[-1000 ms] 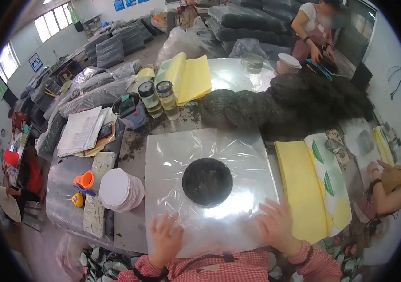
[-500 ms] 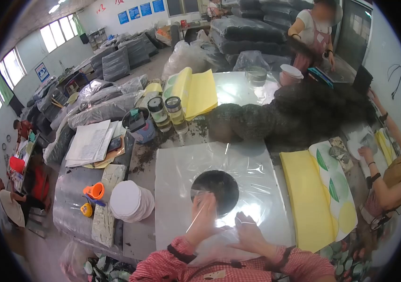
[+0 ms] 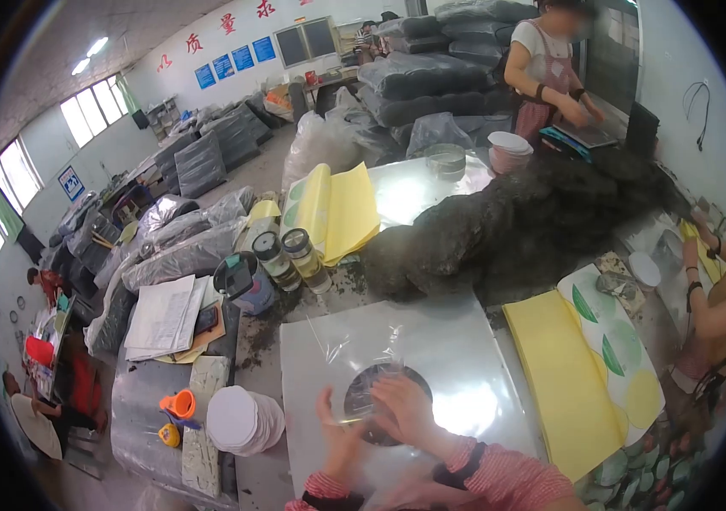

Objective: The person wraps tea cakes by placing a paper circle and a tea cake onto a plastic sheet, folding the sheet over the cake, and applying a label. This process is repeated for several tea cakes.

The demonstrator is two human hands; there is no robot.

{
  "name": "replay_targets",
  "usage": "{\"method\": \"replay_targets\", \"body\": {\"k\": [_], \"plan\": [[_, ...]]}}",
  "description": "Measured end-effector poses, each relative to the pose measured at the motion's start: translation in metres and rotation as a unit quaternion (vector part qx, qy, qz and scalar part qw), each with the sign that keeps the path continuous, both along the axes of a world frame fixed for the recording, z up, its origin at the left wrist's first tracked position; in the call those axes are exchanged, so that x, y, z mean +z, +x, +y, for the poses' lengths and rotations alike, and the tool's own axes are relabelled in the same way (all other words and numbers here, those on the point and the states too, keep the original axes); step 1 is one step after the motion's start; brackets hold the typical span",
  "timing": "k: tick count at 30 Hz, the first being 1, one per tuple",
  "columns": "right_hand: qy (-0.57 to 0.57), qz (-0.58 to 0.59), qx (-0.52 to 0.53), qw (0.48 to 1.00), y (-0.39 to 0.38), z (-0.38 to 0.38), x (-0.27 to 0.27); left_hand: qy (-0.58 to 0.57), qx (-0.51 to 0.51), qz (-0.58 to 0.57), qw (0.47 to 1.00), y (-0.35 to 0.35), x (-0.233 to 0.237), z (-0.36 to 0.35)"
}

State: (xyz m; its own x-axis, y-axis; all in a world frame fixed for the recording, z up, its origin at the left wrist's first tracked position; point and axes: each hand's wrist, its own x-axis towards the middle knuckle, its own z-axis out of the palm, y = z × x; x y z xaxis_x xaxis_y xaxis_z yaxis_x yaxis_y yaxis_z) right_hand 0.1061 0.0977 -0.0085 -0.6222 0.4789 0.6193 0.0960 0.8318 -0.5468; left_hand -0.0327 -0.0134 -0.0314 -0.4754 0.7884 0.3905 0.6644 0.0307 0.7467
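Note:
A dark round disc [image 3: 391, 376] lies on a shiny pale sheet [image 3: 316, 349] in front of me, with creased clear plastic film [image 3: 394, 341] over it. My left hand [image 3: 342, 439] is at the disc's left edge, thumb and fingers spread apart. Over the right part of the disc, my right hand [image 3: 410, 413] rests with its fingers stretched out and slightly bent. Both hands touch or nearly touch the film. What lies under the fingertips is hidden.
A stack of white round pieces [image 3: 244, 422] stands left of the sheet. Yellow sheets [image 3: 554, 375] lie to the right. Behind are a dark fibrous heap [image 3: 499, 221], two clear jars [image 3: 305, 260] and a bucket [image 3: 248, 289]. A co-worker [image 3: 546, 72] works at the far right.
My right hand has moved up and left onto the disc. My left hand has shifted down and left, its fingers now spread. The view has tilted up.

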Motion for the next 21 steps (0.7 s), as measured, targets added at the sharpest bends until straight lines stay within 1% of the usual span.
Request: {"method": "replay_targets", "body": {"k": [1, 2, 3, 4, 5, 6, 7, 8, 9, 10, 11, 12, 13, 14, 15, 16, 17, 18, 19, 20, 21], "plan": [[-0.006, -0.004, -0.003, 1.000, 0.000, 0.000, -0.001, 0.094, -0.009, -0.255, 0.962, -0.004, -0.002, 0.011], [-0.026, -0.016, 0.013, 0.999, -0.001, -0.001, -0.003, 0.179, -0.010, -0.493, 0.851, -0.005, -0.001, 0.020], [-0.044, -0.027, 0.030, 0.998, -0.002, -0.002, -0.005, 0.052, -0.107, -0.427, 0.897, 0.008, 0.048, 0.017], [-0.044, -0.029, 0.030, 0.998, 0.000, -0.003, -0.017, 0.053, -0.107, -0.429, 0.896, 0.006, 0.034, 0.018], [-0.187, 0.043, -0.028, 0.981, 0.004, -0.003, -0.033, 0.028, -0.138, -0.216, 0.966, 0.002, 0.009, 0.020], [-0.322, 0.115, -0.082, 0.936, 0.003, 0.005, -0.041, 0.006, -0.157, 0.010, 0.988, 0.000, -0.008, 0.024], [-0.409, 0.172, -0.184, 0.877, -0.005, 0.015, -0.011, 0.007, -0.105, 0.120, 0.987, 0.009, -0.004, 0.027], [-0.408, 0.169, -0.182, 0.879, -0.019, 0.033, -0.002, 0.008, -0.101, 0.118, 0.988, 0.017, -0.002, 0.030], [-0.361, 0.214, -0.138, 0.897, -0.032, 0.046, 0.000, 0.003, -0.038, -0.049, 0.998, 0.026, 0.005, 0.029], [-0.314, 0.256, -0.094, 0.909, -0.035, 0.047, 0.000, -0.004, 0.029, -0.216, 0.976, 0.032, 0.010, 0.027], [-0.308, 0.152, 0.072, 0.936, -0.025, 0.040, 0.006, 0.040, 0.046, -0.287, 0.956, 0.032, 0.014, 0.032], [-0.306, 0.148, 0.078, 0.937, -0.022, 0.044, -0.001, 0.044, 0.051, -0.289, 0.955, 0.029, 0.017, 0.033], [-0.224, 0.124, 0.155, 0.954, -0.018, 0.044, -0.015, 0.040, 0.036, -0.150, 0.987, 0.024, 0.022, 0.030], [-0.139, 0.096, 0.233, 0.958, -0.012, 0.041, -0.025, 0.034, 0.025, -0.009, 0.999, 0.023, 0.024, 0.028], [-0.412, 0.081, 0.160, 0.893, 0.002, 0.030, -0.032, 0.016, -0.003, -0.046, 0.999, 0.030, 0.021, 0.026], [-0.412, 0.064, 0.166, 0.894, 0.004, 0.027, -0.019, 0.020, 0.009, -0.059, 0.998, 0.032, 0.012, 0.030], [-0.329, 0.072, 0.048, 0.940, 0.000, 0.018, -0.003, -0.022, 0.025, 0.063, 0.997, 0.032, -0.004, 0.035], [-0.236, 0.081, -0.070, 0.966, 0.000, 0.006, 0.003, -0.069, 0.034, 0.186, 0.979, 0.035, -0.014, 0.035], [-0.134, 0.051, -0.049, 0.989, 0.004, -0.006, 0.000, -0.077, 0.022, 0.178, 0.981, 0.035, -0.015, 0.034], [-0.135, 0.053, -0.054, 0.988, 0.007, -0.009, -0.004, -0.077, 0.017, 0.180, 0.980, 0.033, -0.011, 0.033], [-0.103, 0.005, -0.060, 0.993, 0.011, -0.009, -0.010, -0.067, 0.003, 0.152, 0.986, 0.031, -0.003, 0.032]]}}
